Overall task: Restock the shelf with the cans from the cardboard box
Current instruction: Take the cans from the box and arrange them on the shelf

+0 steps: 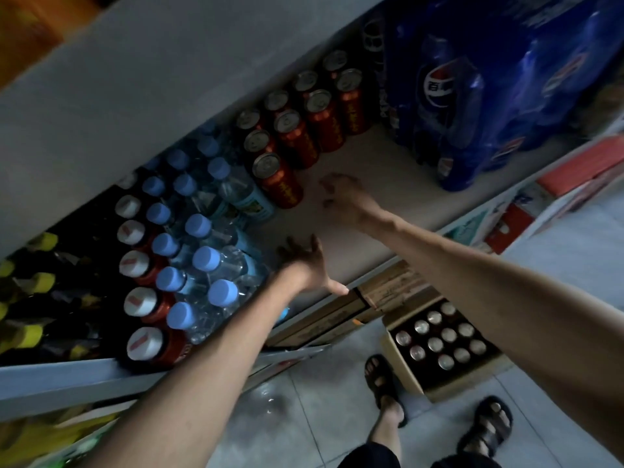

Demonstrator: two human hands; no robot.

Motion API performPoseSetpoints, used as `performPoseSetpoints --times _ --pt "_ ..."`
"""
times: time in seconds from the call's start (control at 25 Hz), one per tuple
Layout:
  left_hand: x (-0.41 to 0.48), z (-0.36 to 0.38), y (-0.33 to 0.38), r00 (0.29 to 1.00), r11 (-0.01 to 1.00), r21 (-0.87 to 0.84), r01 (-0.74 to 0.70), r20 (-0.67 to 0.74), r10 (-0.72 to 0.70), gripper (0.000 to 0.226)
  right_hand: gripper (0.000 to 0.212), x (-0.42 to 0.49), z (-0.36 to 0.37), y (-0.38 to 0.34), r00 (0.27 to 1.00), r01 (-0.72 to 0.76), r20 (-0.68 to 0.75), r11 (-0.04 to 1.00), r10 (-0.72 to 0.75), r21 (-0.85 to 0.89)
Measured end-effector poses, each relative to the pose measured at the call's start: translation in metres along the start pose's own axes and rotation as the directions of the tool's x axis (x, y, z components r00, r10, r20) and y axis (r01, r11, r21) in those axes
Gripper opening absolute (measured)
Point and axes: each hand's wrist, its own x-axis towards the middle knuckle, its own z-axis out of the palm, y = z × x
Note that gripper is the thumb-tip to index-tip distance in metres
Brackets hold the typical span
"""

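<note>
Several red cans (297, 130) with silver tops stand in two rows at the back of the pale shelf (378, 197). My right hand (341, 194) hovers over the bare shelf just right of the nearest red can, fingers apart, holding nothing. My left hand (307, 265) is lower, near the shelf's front edge beside the water bottles, also open and empty. On the floor below, an open cardboard box (405, 373) holds several more cans (442, 339) seen from above.
Blue-capped water bottles (202, 258) and white-capped red bottles (138, 298) fill the shelf's left part. A blue wrapped pack of cola bottles (472, 96) stands at the right. An upper shelf board (135, 79) overhangs. My sandalled feet (435, 403) stand on tiled floor.
</note>
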Motion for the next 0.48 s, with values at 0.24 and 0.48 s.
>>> performPoseSetpoints --times 0.24,0.48 --pt "-0.048 0.028 0.046 0.793 0.908 -0.243 -0.342 -0.594 0.139 0.062 0.022 -0.147 -0.055 0.050 0.984 -0.077 -0.160 0.997 0.072 -0.022" --pt "-0.033 0.108 0.156 0.844 0.804 -0.345 -0.485 -0.426 0.326 0.025 0.021 -0.246 -0.065 0.166 0.936 -0.351 -0.067 0.931 0.346 -0.097"
